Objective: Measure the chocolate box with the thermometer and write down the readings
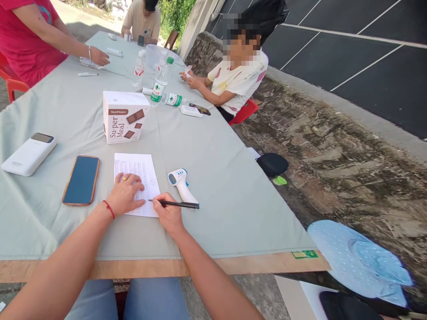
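A sheet of paper (133,161) covered in rows of handwriting lies on the cloth-covered table. My left hand (126,194) rests on it with the fingers spread, a ring on one finger and a red string at the wrist. In my right hand (169,216) is a black pen (180,204), its tip at the paper's right edge. Just beyond the pen lies a white and blue infrared thermometer (182,184). To the left of the paper is a smartphone (82,180) with a dark screen. A white "Su-per Meal" box (125,118) stands behind the paper.
A white power bank (30,153) lies at the left. Water bottles (159,82), another phone (200,109) and a plastic tub (153,55) are farther back. Three other people sit around the table (233,209). A blue hat (360,258) is below the right edge.
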`<action>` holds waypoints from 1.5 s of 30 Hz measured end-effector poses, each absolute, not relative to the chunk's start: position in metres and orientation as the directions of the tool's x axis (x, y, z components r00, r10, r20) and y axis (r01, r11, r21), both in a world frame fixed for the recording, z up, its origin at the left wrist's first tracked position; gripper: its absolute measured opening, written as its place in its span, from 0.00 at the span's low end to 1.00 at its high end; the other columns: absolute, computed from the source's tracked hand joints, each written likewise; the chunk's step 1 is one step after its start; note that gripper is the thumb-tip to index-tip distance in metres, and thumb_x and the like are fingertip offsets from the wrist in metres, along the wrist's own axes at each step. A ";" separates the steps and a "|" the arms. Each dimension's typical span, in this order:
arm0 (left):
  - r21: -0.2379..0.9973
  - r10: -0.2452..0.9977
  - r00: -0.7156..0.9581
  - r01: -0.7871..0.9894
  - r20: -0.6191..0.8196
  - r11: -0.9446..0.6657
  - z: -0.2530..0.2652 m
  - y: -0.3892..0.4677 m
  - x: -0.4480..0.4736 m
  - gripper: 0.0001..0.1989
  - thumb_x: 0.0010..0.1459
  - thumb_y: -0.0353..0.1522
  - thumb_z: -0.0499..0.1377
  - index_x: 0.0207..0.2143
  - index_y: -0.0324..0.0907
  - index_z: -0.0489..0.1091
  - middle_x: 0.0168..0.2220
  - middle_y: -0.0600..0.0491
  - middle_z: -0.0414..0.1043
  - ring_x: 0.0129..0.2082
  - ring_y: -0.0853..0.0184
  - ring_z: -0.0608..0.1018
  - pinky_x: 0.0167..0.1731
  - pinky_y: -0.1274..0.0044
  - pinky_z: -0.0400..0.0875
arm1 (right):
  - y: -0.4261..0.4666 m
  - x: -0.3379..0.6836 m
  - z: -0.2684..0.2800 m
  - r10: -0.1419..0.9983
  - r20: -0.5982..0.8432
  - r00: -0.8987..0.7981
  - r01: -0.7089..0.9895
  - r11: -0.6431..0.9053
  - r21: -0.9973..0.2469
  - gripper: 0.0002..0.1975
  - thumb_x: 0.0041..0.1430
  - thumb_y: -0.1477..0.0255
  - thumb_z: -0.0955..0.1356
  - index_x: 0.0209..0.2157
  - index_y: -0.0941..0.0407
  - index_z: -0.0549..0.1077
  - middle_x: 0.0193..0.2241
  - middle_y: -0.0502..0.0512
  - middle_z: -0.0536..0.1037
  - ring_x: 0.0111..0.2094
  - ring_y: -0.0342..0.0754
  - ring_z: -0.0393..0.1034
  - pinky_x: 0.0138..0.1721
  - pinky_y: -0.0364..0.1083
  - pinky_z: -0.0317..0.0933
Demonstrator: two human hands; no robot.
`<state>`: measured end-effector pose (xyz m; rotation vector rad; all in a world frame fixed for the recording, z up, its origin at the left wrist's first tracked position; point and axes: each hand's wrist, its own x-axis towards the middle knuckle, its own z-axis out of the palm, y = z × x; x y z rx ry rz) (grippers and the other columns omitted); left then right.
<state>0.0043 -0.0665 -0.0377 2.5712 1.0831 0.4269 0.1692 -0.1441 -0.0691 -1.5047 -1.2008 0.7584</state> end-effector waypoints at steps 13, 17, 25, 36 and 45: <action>0.373 0.728 0.670 0.645 0.143 -0.667 -0.037 -0.066 0.004 0.12 0.51 0.37 0.64 0.38 0.44 0.72 0.48 0.48 0.70 0.50 0.56 0.70 0.58 0.54 0.52 | -0.144 0.168 -0.066 0.944 0.105 0.313 0.291 0.010 -0.957 0.07 0.48 0.66 0.65 0.22 0.53 0.66 0.17 0.45 0.66 0.20 0.42 0.58 0.24 0.43 0.55; 0.374 0.728 0.669 0.644 0.148 -0.668 -0.038 -0.066 0.004 0.12 0.51 0.37 0.64 0.38 0.44 0.72 0.48 0.48 0.70 0.50 0.56 0.70 0.58 0.54 0.52 | -0.143 0.168 -0.067 0.941 0.107 0.322 0.295 0.007 -0.955 0.07 0.47 0.65 0.65 0.22 0.53 0.66 0.18 0.45 0.66 0.21 0.42 0.59 0.24 0.43 0.56; 0.388 0.740 0.659 0.653 0.130 -0.650 -0.035 -0.067 0.005 0.12 0.50 0.36 0.65 0.38 0.44 0.72 0.48 0.48 0.70 0.50 0.55 0.70 0.59 0.54 0.51 | -0.144 0.168 -0.067 0.939 0.108 0.326 0.314 0.000 -0.949 0.07 0.48 0.65 0.65 0.22 0.53 0.66 0.18 0.45 0.67 0.21 0.42 0.59 0.25 0.43 0.57; 0.381 0.731 0.667 0.644 0.146 -0.663 -0.037 -0.067 0.004 0.12 0.51 0.37 0.64 0.38 0.44 0.72 0.48 0.48 0.70 0.50 0.56 0.70 0.59 0.55 0.51 | -0.144 0.167 -0.065 0.938 0.114 0.327 0.320 0.003 -0.948 0.07 0.48 0.66 0.65 0.22 0.53 0.65 0.18 0.45 0.66 0.21 0.42 0.59 0.24 0.43 0.56; 0.407 0.734 0.666 0.638 0.136 -0.654 -0.035 -0.067 0.005 0.12 0.50 0.37 0.65 0.38 0.45 0.72 0.48 0.48 0.69 0.50 0.56 0.69 0.59 0.54 0.50 | -0.145 0.169 -0.068 0.922 0.122 0.367 0.319 -0.002 -0.948 0.07 0.49 0.66 0.65 0.22 0.53 0.66 0.17 0.45 0.66 0.20 0.42 0.58 0.23 0.42 0.55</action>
